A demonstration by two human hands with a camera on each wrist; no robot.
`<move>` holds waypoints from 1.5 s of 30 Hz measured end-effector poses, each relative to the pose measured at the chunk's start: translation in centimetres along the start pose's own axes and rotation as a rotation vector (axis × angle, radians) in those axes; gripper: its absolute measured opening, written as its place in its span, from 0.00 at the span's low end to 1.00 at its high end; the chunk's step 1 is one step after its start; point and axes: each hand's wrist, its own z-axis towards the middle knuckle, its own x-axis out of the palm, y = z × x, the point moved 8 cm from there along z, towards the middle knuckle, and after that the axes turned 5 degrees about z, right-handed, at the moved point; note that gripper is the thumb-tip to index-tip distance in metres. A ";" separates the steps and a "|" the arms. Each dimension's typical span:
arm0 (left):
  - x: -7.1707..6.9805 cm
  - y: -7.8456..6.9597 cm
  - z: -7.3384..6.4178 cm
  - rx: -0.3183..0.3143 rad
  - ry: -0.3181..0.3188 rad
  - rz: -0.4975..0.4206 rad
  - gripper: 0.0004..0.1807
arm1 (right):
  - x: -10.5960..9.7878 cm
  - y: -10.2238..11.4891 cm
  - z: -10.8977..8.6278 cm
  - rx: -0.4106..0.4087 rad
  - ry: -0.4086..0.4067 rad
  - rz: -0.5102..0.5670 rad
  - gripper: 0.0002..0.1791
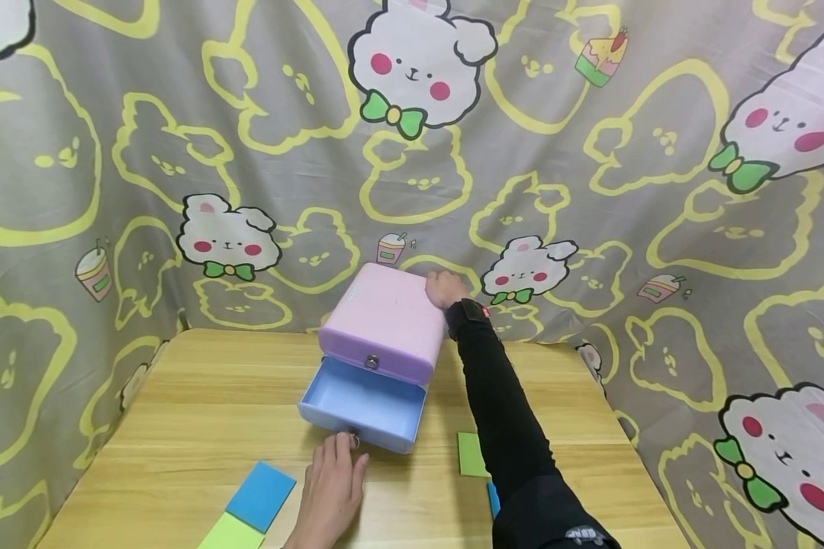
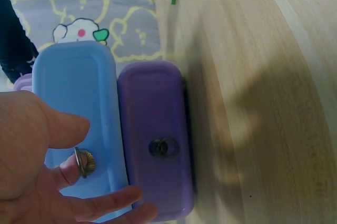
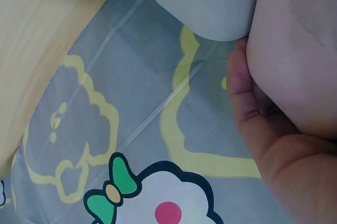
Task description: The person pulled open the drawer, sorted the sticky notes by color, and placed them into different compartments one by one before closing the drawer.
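A small drawer box (image 1: 391, 305) with a pink top and purple front stands at the back of the table. Its blue drawer (image 1: 364, 404) is pulled out and looks bare inside. My left hand (image 1: 333, 480) is at the drawer's front, one finger hooked in the metal ring pull (image 2: 85, 162), thumb apart. A lower purple drawer (image 2: 155, 182) with its own ring shows closed in the left wrist view. My right hand (image 1: 446, 288) grips the box's back right top edge, fingers curled over the back (image 3: 247, 92).
On the wooden table (image 1: 199, 404), a blue square (image 1: 261, 496) and a light green square (image 1: 232, 534) lie left of my left hand. Another green square (image 1: 471, 455) and a partly hidden blue one (image 1: 493, 499) lie beside my right sleeve. A patterned curtain (image 1: 302, 152) hangs close behind the box.
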 end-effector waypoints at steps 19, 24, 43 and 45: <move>-0.6 0.1 -1.3 0.023 -0.009 0.030 0.11 | -0.1 0.3 -0.2 -0.015 0.003 -0.009 0.36; -0.7 0.0 -1.5 0.033 -0.001 0.032 0.11 | -0.2 0.4 -0.4 -0.025 0.000 -0.006 0.35; -3.5 0.6 -1.9 0.155 -0.189 0.022 0.12 | -0.1 0.1 -0.2 -0.011 -0.002 0.007 0.36; -4.6 0.8 -1.8 0.170 -0.247 0.005 0.10 | 0.0 0.1 -0.2 -0.007 0.001 0.010 0.36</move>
